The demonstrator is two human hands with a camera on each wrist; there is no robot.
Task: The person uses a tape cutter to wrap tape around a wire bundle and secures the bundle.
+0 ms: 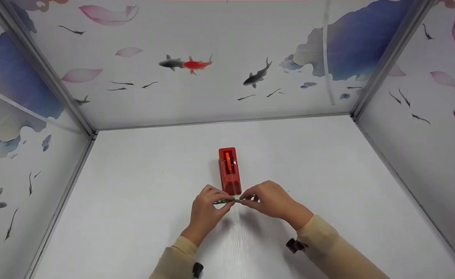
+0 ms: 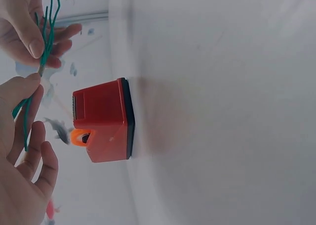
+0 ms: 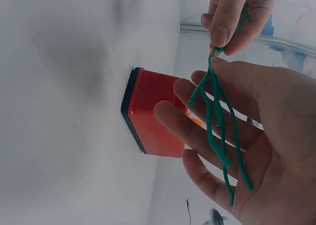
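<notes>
Between both hands, in front of the tape dispenser, is a bundle of thin green wires whose loose ends fan out on both sides. My left hand pinches it between thumb and fingers close to its middle. On the other side, my right hand also pinches the bundle, and several green strands hang across its palm in the right wrist view. A short tan section shows between the two grips; what it is cannot be made out. Just beyond the hands stands the red tape dispenser with an orange core.
The white tabletop extends around the hands and dispenser. A back wall and side walls printed with fish and petals enclose it, with metal strips along the edges. Small black devices sit at both sleeves.
</notes>
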